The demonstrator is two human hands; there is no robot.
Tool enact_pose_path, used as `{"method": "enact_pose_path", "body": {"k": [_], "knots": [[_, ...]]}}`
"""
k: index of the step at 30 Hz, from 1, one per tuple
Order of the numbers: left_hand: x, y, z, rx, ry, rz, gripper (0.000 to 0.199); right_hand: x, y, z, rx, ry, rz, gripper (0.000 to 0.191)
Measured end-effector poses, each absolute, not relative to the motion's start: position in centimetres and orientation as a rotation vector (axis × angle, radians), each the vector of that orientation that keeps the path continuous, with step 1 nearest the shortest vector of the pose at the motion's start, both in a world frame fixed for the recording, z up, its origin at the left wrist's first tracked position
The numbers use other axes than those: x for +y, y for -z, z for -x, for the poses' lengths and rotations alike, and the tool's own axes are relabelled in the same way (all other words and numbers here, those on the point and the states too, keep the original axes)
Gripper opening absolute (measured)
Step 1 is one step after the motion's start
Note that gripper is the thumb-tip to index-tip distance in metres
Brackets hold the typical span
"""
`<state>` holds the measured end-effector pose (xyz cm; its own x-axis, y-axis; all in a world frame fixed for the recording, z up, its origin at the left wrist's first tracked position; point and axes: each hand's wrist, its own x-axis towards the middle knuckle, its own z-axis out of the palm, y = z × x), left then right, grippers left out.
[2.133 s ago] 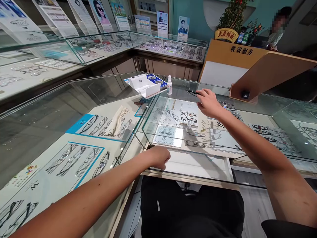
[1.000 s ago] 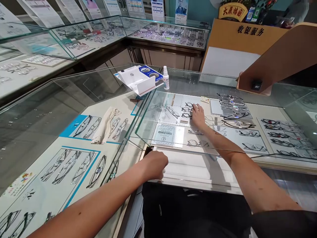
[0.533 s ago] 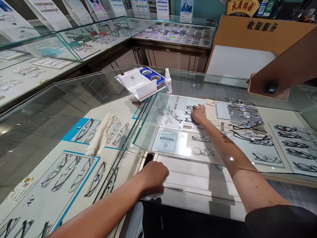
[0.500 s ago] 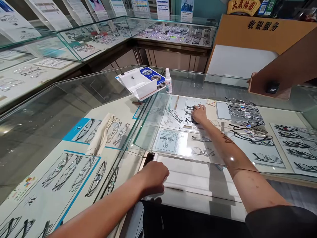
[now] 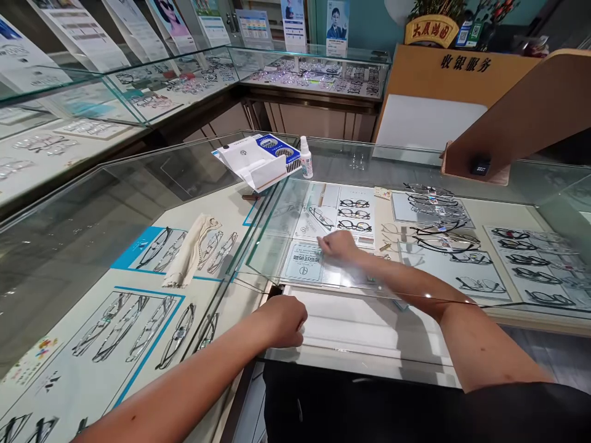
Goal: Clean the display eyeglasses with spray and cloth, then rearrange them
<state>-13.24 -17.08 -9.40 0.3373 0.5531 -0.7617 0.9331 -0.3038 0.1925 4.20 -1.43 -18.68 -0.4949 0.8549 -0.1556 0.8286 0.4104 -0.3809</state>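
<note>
My right hand (image 5: 340, 246) is inside the glass case, with fingers curled and nothing showing in them. It is above the white display sheets, beside the pale blue printed card (image 5: 305, 259). Beyond it lies a slanted pair of eyeglasses (image 5: 322, 218), apart from the fingertips. Three dark eyeglasses (image 5: 354, 214) are stacked in a column on a white sheet farther back. My left hand (image 5: 281, 321) is closed at the left end of the white pull-out drawer (image 5: 360, 326); its fingertips are turned away, so what they grip is hidden.
A spray bottle (image 5: 306, 157) and an unfolded white and blue box (image 5: 258, 161) stand on the glass top. Several eyeglasses (image 5: 434, 203) lie to the right. A beige cloth (image 5: 189, 252) lies in the left case. A brown panel (image 5: 517, 123) juts in at right.
My right hand has moved from the three dark eyeglasses toward me and left, its spread fingers now curled. Those eyeglasses are now uncovered. My left hand stays at the drawer. The view shifted slightly.
</note>
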Motion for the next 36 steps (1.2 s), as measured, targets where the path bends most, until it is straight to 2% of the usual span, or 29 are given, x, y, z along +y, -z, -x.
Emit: {"method": "enact_pose_path", "body": {"k": [7, 10, 12, 15, 17, 21, 25, 29, 36], "knots": [[-17.1, 9.5, 13.2, 1.317, 0.887, -1.873, 0.013, -15.1, 16.7, -4.0, -2.535, -1.365, 1.232, 0.053], [-16.8, 10.2, 13.6, 1.306, 0.853, -1.879, 0.015, -18.0, 13.5, -6.5, -2.333, -1.674, 1.143, 0.061], [-16.6, 10.6, 13.8, 1.291, 0.828, -1.872, 0.017, -19.0, 10.6, -8.9, -2.169, -1.743, 1.075, 0.065], [-17.0, 10.0, 13.4, 1.208, 0.686, -1.938, 0.011, -19.0, 5.9, -14.1, -2.053, -1.546, 0.976, 0.063], [-18.0, 8.5, 12.3, 1.115, 0.472, -2.037, 0.006, -18.0, 3.4, -19.4, -1.914, -1.299, 1.078, 0.064], [-20.7, 4.1, 8.6, 1.01, 0.116, -2.125, 0.025, -14.7, 1.3, -34.5, -1.618, -0.824, 1.592, 0.06], [-19.9, 0.8, 3.6, 1.002, 0.067, -2.404, 0.029, -12.9, 2.4, -48.8, -1.421, 0.011, 2.251, 0.046], [-15.1, -0.1, -2.7, 0.975, -0.173, -2.74, 0.029, -13.3, 4.5, -55.3, -1.284, 0.139, 2.441, 0.032], [-7.4, 1.5, -11.8, 1.079, -0.366, -2.84, 0.03, -13.0, 8.0, -57.1, -1.353, 0.196, 2.44, 0.027]]}}
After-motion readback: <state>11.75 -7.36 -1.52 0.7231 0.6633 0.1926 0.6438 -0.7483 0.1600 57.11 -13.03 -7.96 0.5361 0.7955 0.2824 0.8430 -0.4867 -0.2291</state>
